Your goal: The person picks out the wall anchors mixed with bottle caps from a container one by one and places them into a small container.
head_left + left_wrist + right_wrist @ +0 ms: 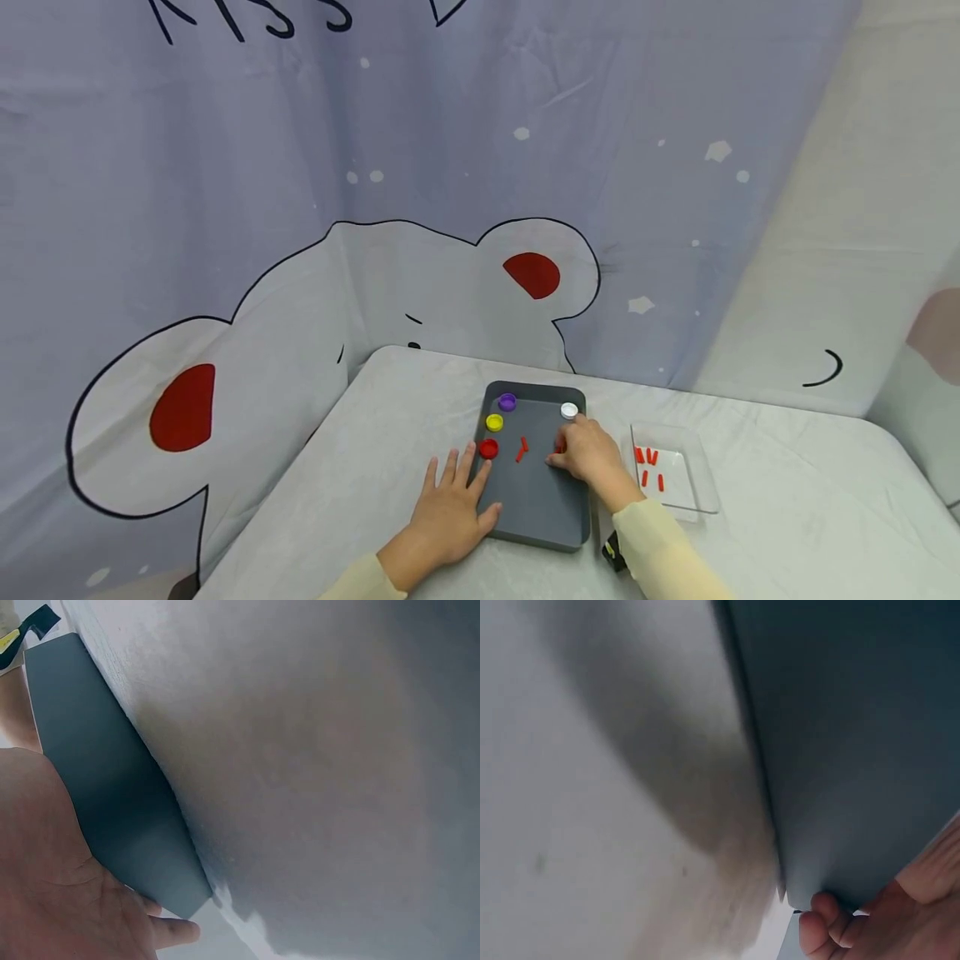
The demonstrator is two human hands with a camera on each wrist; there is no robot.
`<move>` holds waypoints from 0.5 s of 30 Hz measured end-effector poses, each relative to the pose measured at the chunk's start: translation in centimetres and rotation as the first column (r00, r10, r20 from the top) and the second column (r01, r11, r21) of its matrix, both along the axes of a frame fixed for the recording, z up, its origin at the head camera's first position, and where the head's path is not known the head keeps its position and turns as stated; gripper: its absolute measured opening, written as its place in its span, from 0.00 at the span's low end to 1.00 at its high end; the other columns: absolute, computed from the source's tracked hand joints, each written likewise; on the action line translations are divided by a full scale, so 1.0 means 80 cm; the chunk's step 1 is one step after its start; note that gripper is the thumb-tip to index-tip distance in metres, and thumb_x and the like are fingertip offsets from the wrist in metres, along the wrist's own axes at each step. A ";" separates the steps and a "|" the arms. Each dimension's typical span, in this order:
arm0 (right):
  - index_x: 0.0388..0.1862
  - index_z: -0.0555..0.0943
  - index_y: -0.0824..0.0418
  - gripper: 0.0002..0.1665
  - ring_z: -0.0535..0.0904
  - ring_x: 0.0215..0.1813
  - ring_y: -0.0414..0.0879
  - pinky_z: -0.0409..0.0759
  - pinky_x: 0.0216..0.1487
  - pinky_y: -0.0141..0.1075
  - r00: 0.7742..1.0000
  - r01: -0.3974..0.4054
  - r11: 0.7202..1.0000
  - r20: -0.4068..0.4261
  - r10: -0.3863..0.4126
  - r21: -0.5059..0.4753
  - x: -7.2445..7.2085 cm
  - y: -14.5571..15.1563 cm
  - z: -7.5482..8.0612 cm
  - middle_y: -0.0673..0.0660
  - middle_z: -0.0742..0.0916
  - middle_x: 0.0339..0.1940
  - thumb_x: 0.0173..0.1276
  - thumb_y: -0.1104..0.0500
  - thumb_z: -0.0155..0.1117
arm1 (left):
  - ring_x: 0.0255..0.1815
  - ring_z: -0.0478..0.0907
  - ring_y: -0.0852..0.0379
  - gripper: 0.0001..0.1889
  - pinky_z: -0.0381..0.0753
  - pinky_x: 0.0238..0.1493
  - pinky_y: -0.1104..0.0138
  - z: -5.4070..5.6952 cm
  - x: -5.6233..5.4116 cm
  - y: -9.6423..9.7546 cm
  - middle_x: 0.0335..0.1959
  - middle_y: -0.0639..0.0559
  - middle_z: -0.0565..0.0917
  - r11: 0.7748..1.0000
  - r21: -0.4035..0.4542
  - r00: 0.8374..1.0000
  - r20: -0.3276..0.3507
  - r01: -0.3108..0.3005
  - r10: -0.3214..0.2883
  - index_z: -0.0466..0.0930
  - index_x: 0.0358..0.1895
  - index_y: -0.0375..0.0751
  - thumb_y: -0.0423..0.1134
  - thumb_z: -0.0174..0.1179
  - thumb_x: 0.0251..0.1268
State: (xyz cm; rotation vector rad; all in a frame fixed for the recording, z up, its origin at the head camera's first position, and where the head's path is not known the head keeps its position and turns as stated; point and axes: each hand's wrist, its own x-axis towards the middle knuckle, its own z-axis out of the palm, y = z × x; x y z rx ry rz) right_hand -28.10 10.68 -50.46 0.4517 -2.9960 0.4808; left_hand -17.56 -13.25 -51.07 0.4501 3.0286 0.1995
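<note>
A dark grey tray (536, 504) lies on the cloth-covered table. My left hand (450, 510) rests flat with fingers spread over the tray's left edge. Its palm shows beside the tray wall in the left wrist view. My right hand (588, 457) is over the tray's right side, thumb and fingers pinching a small red stick (560, 447), mostly hidden by the fingers. Two more red sticks (521, 454) lie mid-tray. Along the left side stand small round caps: purple (507, 402), yellow (494, 422) and red (488, 449). A white cap (569, 410) sits just beyond the right fingers.
Right of the tray is a clear plastic box (701, 483) holding several red sticks (648, 456). A black item with a yellow mark (613, 552) shows beside the right sleeve. A printed curtain (480, 150) hangs behind the white tabletop (360, 467).
</note>
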 end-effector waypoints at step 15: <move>0.25 0.86 0.54 0.09 0.73 0.39 0.53 0.74 0.39 0.46 0.996 0.030 0.991 -0.079 -0.040 -0.128 -0.001 0.003 -0.005 0.54 0.78 0.34 0.48 0.54 0.79 | 0.81 0.49 0.36 0.37 0.44 0.75 0.36 -0.002 0.001 0.001 0.84 0.43 0.48 1.000 -0.004 1.000 -0.002 -0.006 0.006 0.60 0.80 0.49 0.66 0.40 0.76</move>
